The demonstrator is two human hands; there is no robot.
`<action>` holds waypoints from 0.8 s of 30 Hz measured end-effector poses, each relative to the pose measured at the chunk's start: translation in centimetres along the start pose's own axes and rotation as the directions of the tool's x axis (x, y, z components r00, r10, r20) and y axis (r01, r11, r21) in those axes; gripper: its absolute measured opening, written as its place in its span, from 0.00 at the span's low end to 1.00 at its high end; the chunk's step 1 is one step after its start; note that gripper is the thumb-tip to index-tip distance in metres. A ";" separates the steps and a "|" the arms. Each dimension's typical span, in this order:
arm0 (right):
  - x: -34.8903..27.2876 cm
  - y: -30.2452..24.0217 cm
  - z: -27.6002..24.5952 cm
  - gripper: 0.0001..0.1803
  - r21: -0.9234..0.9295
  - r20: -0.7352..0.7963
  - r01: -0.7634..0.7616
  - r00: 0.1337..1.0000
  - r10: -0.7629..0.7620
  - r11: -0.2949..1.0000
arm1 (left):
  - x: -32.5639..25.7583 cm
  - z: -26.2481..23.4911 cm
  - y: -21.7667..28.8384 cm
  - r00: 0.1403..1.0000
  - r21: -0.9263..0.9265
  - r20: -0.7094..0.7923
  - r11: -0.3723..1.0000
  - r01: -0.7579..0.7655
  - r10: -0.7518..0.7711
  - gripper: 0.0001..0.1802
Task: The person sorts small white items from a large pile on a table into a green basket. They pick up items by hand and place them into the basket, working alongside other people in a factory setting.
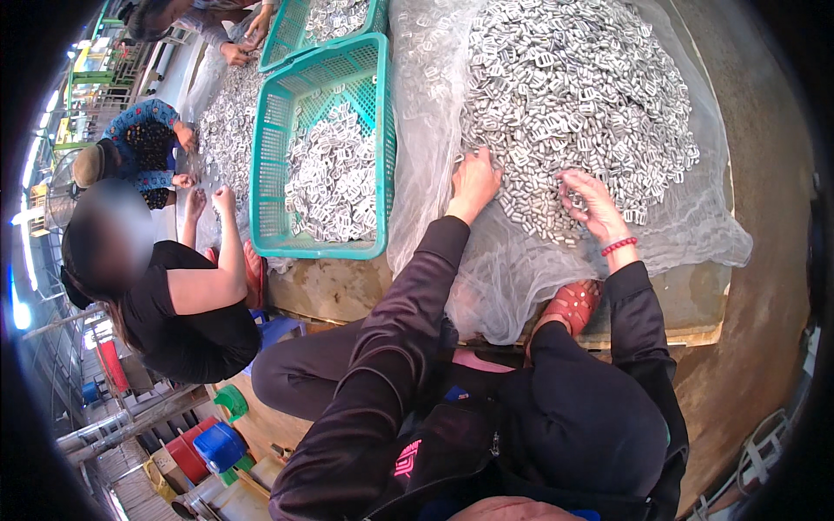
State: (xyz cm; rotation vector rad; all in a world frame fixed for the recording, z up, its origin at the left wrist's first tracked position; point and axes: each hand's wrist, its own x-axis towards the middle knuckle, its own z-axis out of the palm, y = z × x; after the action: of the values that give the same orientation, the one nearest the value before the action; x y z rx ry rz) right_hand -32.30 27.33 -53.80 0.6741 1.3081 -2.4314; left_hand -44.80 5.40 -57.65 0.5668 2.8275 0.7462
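Observation:
A broad heap of small silvery metal pieces (pixel 573 95), slotted buckles mixed with short pellet-like bits, lies on a sheer white mesh cloth (pixel 504 286). My left hand (pixel 476 184) rests at the heap's near left edge, fingers bent inward; whatever is between the fingertips is too small to make out. At the near side, my right hand (pixel 592 205), with a red bead bracelet (pixel 618 247) on its wrist, reaches over short metal pellets (pixel 540 204), its curved fingers apart. Some of its fingertips are hidden among the pieces.
Left of the heap stands a green plastic basket (pixel 382 165) partly filled with buckles; a second basket (pixel 339 39) adjoins it. Farther left, several people sort another metal spread (pixel 228 122), one a person in black (pixel 195 304) squatting beside me. My sandalled foot (pixel 573 306) touches the cloth's near edge.

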 end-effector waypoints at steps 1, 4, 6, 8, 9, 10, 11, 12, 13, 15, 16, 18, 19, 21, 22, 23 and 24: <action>1.0 0.3 -0.1 0.18 -0.131 -0.057 -0.044 0.998 0.037 0.990 | -0.1 0.0 0.2 0.999 0.064 0.049 0.998 0.002 -0.005 0.18; 3.3 1.9 0.2 0.28 -0.977 0.085 0.160 0.894 -0.440 0.137 | -0.3 -1.3 0.5 0.955 -0.377 0.291 0.910 0.172 -0.060 0.10; 3.2 2.7 0.4 0.27 -0.997 0.071 0.075 0.906 -0.418 -0.008 | -0.6 -2.9 0.8 0.877 -0.787 0.480 0.430 0.441 -0.020 0.07; 3.4 3.0 1.0 0.26 -0.996 0.074 0.049 0.905 -0.419 -0.071 | -1.3 -4.1 1.3 0.869 -0.868 0.493 -0.050 0.494 0.045 0.06; 3.5 3.1 1.4 0.26 -0.996 0.052 0.019 0.913 -0.405 -0.087 | -1.6 -4.4 1.6 0.875 -0.840 0.479 -0.255 0.479 0.066 0.06; 3.6 3.1 1.7 0.25 -0.995 0.047 0.004 0.907 -0.418 -0.104 | -1.6 -4.6 1.9 0.887 -0.848 0.443 -0.258 0.462 0.132 0.06; 3.7 3.1 2.0 0.22 -0.993 0.034 -0.018 0.903 -0.429 -0.116 | -1.6 -4.6 2.1 0.885 -0.843 0.445 -0.267 0.466 0.142 0.07; 3.7 3.2 2.2 0.20 -0.992 0.036 -0.026 0.885 -0.464 -0.127 | -1.4 -4.4 2.3 0.879 -0.836 0.456 -0.272 0.477 0.140 0.08; 3.6 3.1 2.4 0.17 -0.990 0.038 -0.035 0.866 -0.499 -0.136 | -1.0 -4.1 2.4 0.877 -0.830 0.455 -0.282 0.481 0.156 0.08; 3.4 3.2 2.3 0.14 -0.990 0.038 -0.033 0.875 -0.484 -0.137 | 0.1 -3.2 2.2 0.856 -0.828 0.511 -0.222 0.515 0.079 0.09; 3.3 3.2 2.2 0.13 -0.988 0.062 -0.012 0.878 -0.474 -0.151 | 0.8 -2.8 2.0 0.850 -0.838 0.524 -0.148 0.526 0.053 0.10; 2.8 3.2 1.8 0.14 -0.988 0.083 0.016 0.896 -0.437 -0.155 | 1.8 -1.5 1.9 0.861 -0.848 0.502 0.155 0.508 -0.076 0.13; 2.6 3.1 1.7 0.12 -0.987 0.113 0.054 0.902 -0.417 -0.151 | 1.9 -0.8 2.0 0.917 -0.662 0.315 0.635 0.398 -0.246 0.16; 1.7 3.3 1.3 0.10 -0.982 0.169 0.116 0.894 -0.416 -0.148 | 1.7 0.4 2.2 0.997 -0.188 -0.023 0.980 0.067 -0.072 0.20; 1.4 3.3 1.2 0.09 -0.990 0.135 0.104 0.901 -0.412 -0.096 | 1.6 1.0 2.6 0.996 -0.145 -0.020 0.986 0.088 -0.092 0.22; 1.2 3.1 1.0 0.10 -0.989 0.120 0.147 0.862 -0.492 0.016 | 1.6 1.4 2.9 0.998 -0.099 -0.063 0.995 0.022 -0.029 0.21; 0.9 3.1 0.9 0.11 -0.972 0.094 0.196 0.831 -0.548 0.132 | 1.5 1.5 3.0 0.996 -0.042 -0.090 0.999 -0.019 0.015 0.21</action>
State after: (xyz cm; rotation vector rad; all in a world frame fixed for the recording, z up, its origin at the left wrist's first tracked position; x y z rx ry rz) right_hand -31.89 24.83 -56.02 0.2866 2.9761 -1.1223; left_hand -44.81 9.02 -57.57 0.5654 2.8840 0.8536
